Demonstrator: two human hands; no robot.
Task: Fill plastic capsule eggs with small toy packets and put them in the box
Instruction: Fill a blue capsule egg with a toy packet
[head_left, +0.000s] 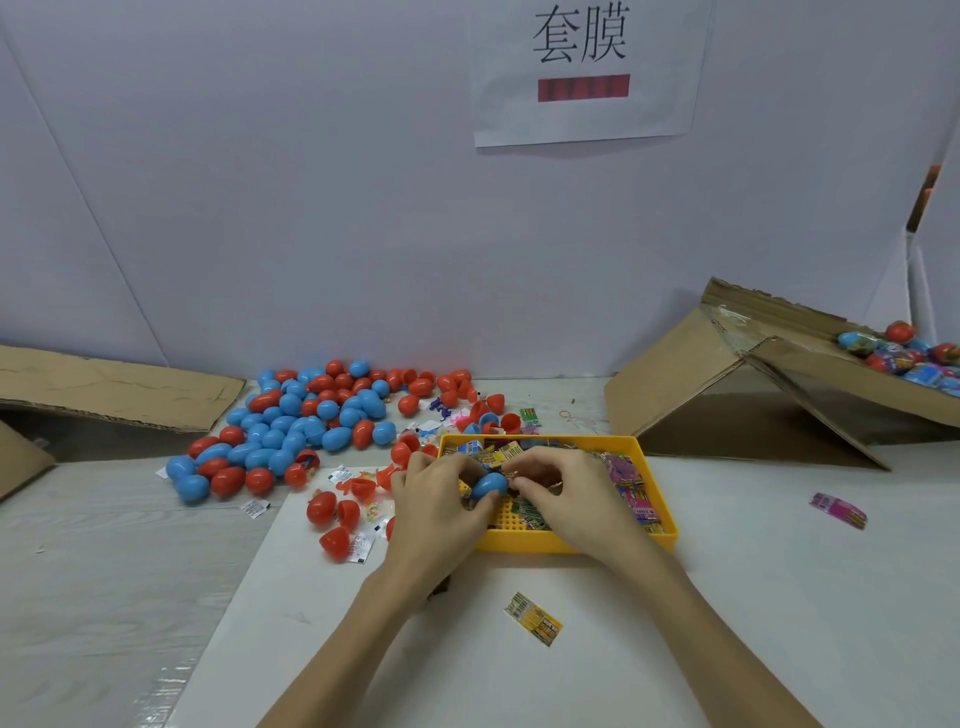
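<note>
My left hand (441, 499) grips a blue capsule half (489, 486) over the yellow tray (571, 543). My right hand (563, 491) meets it from the right and pinches a small toy packet at the half's open end. The tray holds several colourful toy packets (631, 486). A pile of blue and red capsule eggs (311, 415) lies on the table at the back left. The cardboard box (769, 395) at the right holds several wrapped eggs (906, 358).
Loose red capsule halves (332, 512) and small white packets lie left of the tray. One yellow packet (533, 618) lies near me, a pink one (837, 510) to the right. Flat cardboard (104, 389) sits at the far left. A paper sign hangs on the wall.
</note>
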